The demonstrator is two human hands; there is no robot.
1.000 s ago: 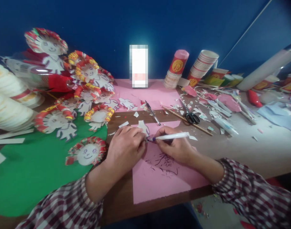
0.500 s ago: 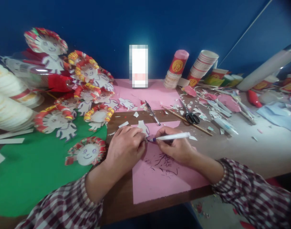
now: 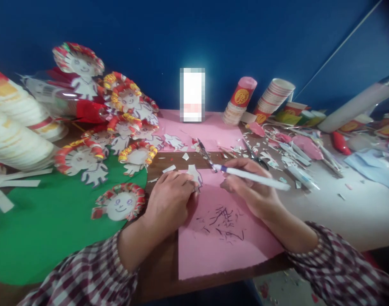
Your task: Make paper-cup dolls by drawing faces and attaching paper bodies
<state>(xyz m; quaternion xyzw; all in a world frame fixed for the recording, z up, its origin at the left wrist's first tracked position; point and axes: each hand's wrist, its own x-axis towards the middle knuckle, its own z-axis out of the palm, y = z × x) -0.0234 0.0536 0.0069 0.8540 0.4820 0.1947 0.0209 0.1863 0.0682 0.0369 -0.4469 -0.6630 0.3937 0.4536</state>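
My left hand (image 3: pixel 171 197) lies at the left edge of a pink sheet (image 3: pixel 210 259), its curled fingers holding down a small white paper cutout (image 3: pixel 193 171) shaped like a body. A dark outline runs along the cutout's right side; its lower part is hidden by the fingers. To the right, my right hand (image 3: pixel 253 191) grips a white marker (image 3: pixel 250 175), its purple-collared tip raised and pointing left, apart from the cutout. Dark pen strokes cover the middle of the pink sheet. A slim pen (image 3: pixel 206 154) rests just beyond the marker's tip.
Paper dolls with red and yellow rings (image 3: pixel 121 102) cluster at left, beside a green sheet (image 3: pixel 51 238). Stacked paper cups (image 3: pixel 277 95) and a lit, blurred screen (image 3: pixel 192 95) stand at the back. Scissors (image 3: pixel 260 159) and paper scraps lie beyond my right hand.
My right hand has lifted the marker away from the cutout and moved right. My left hand stays on the cutout. The whole view has shifted slightly.
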